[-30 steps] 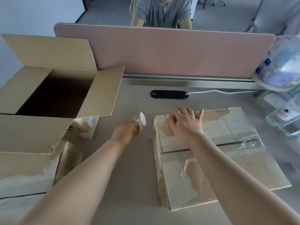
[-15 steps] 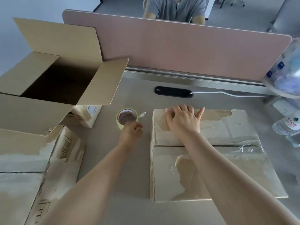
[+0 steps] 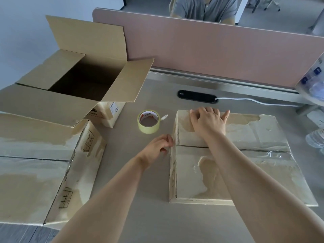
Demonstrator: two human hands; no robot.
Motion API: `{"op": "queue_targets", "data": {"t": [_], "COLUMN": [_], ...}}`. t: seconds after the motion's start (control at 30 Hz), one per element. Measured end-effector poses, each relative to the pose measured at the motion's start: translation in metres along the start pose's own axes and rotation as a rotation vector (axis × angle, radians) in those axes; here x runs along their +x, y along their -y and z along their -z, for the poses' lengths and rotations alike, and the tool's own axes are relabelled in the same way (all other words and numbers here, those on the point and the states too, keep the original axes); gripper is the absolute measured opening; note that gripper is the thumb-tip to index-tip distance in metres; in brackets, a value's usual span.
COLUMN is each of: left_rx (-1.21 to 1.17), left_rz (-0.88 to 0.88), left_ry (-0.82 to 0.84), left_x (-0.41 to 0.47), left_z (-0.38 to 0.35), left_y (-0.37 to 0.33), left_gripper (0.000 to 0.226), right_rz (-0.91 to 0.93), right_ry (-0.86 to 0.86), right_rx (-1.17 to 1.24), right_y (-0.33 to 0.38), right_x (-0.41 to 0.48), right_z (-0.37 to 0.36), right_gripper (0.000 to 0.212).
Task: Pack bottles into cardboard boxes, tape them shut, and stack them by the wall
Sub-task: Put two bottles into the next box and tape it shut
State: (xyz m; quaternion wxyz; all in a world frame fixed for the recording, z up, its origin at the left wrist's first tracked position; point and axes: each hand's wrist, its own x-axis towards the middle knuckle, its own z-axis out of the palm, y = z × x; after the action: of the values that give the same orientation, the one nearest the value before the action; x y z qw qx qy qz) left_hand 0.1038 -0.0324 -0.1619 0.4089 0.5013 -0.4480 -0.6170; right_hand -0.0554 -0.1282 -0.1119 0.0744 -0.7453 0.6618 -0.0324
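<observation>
1. Hands: apart. My right hand (image 3: pixel 208 122) lies flat, fingers straight, pressing the far flap of the closed box (image 3: pixel 191 183) at centre right of the frame. My left hand (image 3: pixel 157 146) is at that box's left edge, level with the seam (image 3: pixel 245 149). Its fingers are curled, and I can't tell whether they pinch anything or only touch the side wall.
2. The tape roll (image 3: pixel 148 124) sits on the desk (image 3: pixel 149 207) just left of the closed box, above my left hand. Neither hand is on it, and its loose end sticks out to the right.
3. My read of the step: sealing the seam of this box.
4. To do it well:
   - keep the right palm down so the flaps meet flush with no gap
   - start the strip on the left side wall, below the top edge, so it wraps the corner
   - run it straight along the seam and rub it down as it goes
   - the top surface is torn and peeled in patches, so grip there is likely poor; press harder there
5. Containers:
   - closed box: flaps shut, contents hidden. Glossy film shows over the right part of the seam; I can't tell about the left part.
   - open box (image 3: pixel 87 41), upper left: all four flaps up, inside too dark to tell what it holds
   - taped box (image 3: pixel 31 172), lower left: shut, contents hidden
6. Loose bottles (image 3: pixel 315 139) are at the right edge of the frame, well apart from every box.
</observation>
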Motion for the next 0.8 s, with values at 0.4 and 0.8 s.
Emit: {"op": "queue_targets", "data": {"t": [0.4, 0.8], "left_rx": [-0.034, -0.073], "left_rz": [0.038, 0.308], "left_ry": [0.027, -0.036], "left_x": [-0.01, -0.011], "left_z": [0.02, 0.023], "left_y": [0.0, 0.007], "left_gripper": [0.021, 0.024], "right_rz": [0.007, 0.018], "right_ry": [-0.01, -0.021], "right_rx": [-0.002, 0.017], "right_y": [-0.001, -0.002], "right_x": [0.001, 0.0], "right_z": [-0.002, -0.002], "right_gripper": [0.053, 0.053]}}
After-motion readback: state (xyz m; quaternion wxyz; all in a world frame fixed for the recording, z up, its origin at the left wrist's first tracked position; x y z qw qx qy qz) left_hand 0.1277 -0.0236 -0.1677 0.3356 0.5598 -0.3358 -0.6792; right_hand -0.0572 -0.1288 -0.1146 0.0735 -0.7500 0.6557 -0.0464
